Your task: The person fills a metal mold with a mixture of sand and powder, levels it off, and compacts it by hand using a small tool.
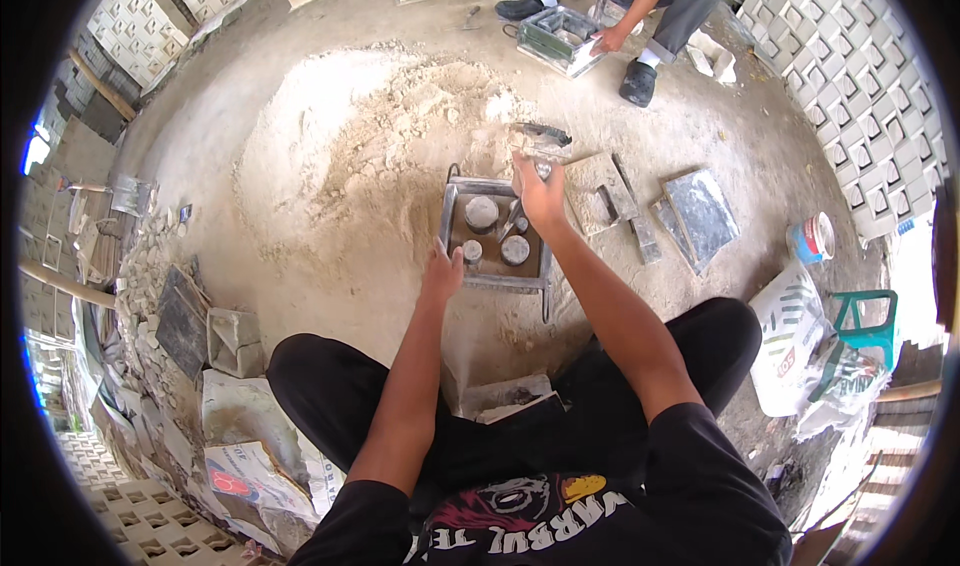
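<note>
A rectangular metal block mould with several round, powder-dusted cores lies on the ground in front of me. Wire handles stick out at its upper left and lower right corners. My left hand grips the mould's left side wall near the lower corner. Above the upper right corner, my right hand is closed around a trowel-like metal tool. Its narrow blade slants down between the cores, and the fist hides part of it. Brownish material lies around the cores inside the mould.
A large heap of pale sandy powder spreads beyond the mould. Flat boards lie to the right, near a bucket, a white sack and a green stool. Across from me, another person works at a second mould. Patterned blocks are stacked along the walls.
</note>
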### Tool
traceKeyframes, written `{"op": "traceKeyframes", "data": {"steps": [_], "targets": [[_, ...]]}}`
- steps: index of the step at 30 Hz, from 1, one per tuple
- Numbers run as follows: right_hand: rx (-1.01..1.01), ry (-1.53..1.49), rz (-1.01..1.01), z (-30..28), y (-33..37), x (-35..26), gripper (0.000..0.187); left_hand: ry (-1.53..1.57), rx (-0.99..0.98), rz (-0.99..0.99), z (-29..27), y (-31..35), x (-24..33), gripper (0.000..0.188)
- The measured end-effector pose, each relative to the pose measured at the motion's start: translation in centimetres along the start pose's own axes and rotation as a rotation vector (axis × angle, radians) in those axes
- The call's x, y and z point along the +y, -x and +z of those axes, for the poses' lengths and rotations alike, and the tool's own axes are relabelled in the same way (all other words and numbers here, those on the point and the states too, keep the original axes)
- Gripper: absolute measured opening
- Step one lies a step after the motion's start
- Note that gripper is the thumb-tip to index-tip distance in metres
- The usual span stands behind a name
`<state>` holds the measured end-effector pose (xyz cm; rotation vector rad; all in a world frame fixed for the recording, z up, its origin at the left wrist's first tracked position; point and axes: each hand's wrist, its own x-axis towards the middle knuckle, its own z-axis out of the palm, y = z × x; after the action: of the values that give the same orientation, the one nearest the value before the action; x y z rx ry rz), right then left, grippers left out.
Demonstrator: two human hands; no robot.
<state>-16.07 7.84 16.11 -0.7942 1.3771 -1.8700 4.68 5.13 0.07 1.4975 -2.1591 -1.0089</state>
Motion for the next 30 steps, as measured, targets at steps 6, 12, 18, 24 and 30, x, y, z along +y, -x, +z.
{"op": "traceKeyframes", "data": {"steps": [6, 12, 18, 24, 30], "targets": [[-0.142, 0.08, -0.188, -3.0, 0.5, 7.5, 0.009, 0.084, 0.21, 0.009, 2.5, -2.5, 1.2, 0.067], [-0.202, -0.073, 0.05, -0.5, -0.2, 1.3, 0.038, -0.117, 0.25, -0.233, 0.7, -1.1, 1.5, 0.059], [-0.042, -0.068, -0.002, 0.4, -0.7, 5.0, 0.015, -0.176, 0.299, -0.243, 1.6, -1.6, 1.4, 0.055], [-0.329, -0.025, 0.085, -2.0, -4.5, 5.9, 0.016, -0.239, 0.35, -0.185, 2.1, -1.7, 1.7, 0.052], [-0.484, -0.079, 0.035, -1.6, -7.2, 2.9, 0.026, -0.192, 0.341, -0.185, 2.4, -2.1, 1.4, 0.048]]}}
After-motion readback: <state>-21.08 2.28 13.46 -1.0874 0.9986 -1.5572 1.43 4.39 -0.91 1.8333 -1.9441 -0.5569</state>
